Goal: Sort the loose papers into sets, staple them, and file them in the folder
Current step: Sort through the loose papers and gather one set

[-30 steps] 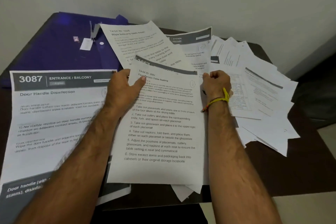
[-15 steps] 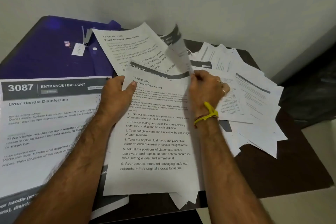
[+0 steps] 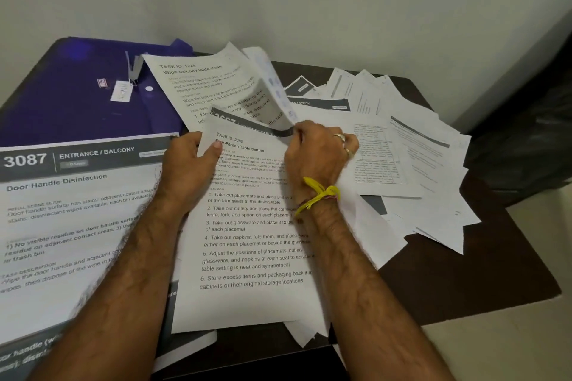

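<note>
stage: sorting only, early. No stapling or filing visible.
left hand [image 3: 185, 170]: fingers curled over the left edge of the "Four-Person Table Setting" sheet [image 3: 253, 241], thumb on its top face near the heading; pins it to the pile.
right hand [image 3: 322, 155]: fingers closed in a pinch on the lower corner of a lifted sheet [image 3: 269, 90]; that sheet stands curled up off the pile, motion-blurred, print not readable.
under the lifted sheet: "Wipe balcony table clean" page [image 3: 198, 83] and a dark-header page, mostly covered.
sorted so far: cannot tell. The "Door Handle Disinfection" sheet [image 3: 77, 210] lies at left beside the centre pile, maybe a started set; that's a guess.
unsorted: loose fan of papers [image 3: 427, 164] at right, overlapping, spread to the worktop [image 3: 464, 281] edge. Still the bulk of the job.
folder [image 3: 77, 93]: blue, closed flat at back left of the worktop, a white tag and small sticker on its flap; page corners overlap its right edge. Nothing seen inside.
stapler: not in view.
staples on any set: none visible, though corners are too small or covered to rule out.
remaining: finish grouping, square each set, staple, open folder, file.
risk: the pinched sheet could drag neighbours and scramble the pile.
</note>
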